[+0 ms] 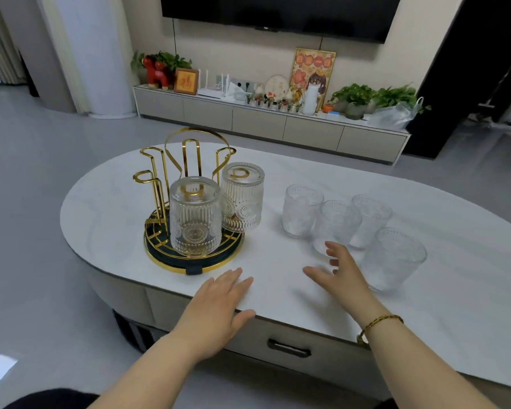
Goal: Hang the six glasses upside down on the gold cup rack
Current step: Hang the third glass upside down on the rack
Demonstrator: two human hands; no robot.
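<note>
Right hand (341, 273), fingers (331, 249) spread and empty, reaches toward four upright glasses (303, 211) on the white bench (278, 178). Left hand (219, 305) lies flat, empty. Two inverted glasses (195, 216) hang on the gold rack (186, 154).

No text, brand or number is legible. The small framed picture (186, 81) and the tall poster (312, 72) on the cabinet (278, 119) bear characters too blurred to read.

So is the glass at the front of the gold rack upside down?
Yes, upside down. The front glass has its thick base on top and its open rim down by the rack's tray, with a gold prong inside.
</note>
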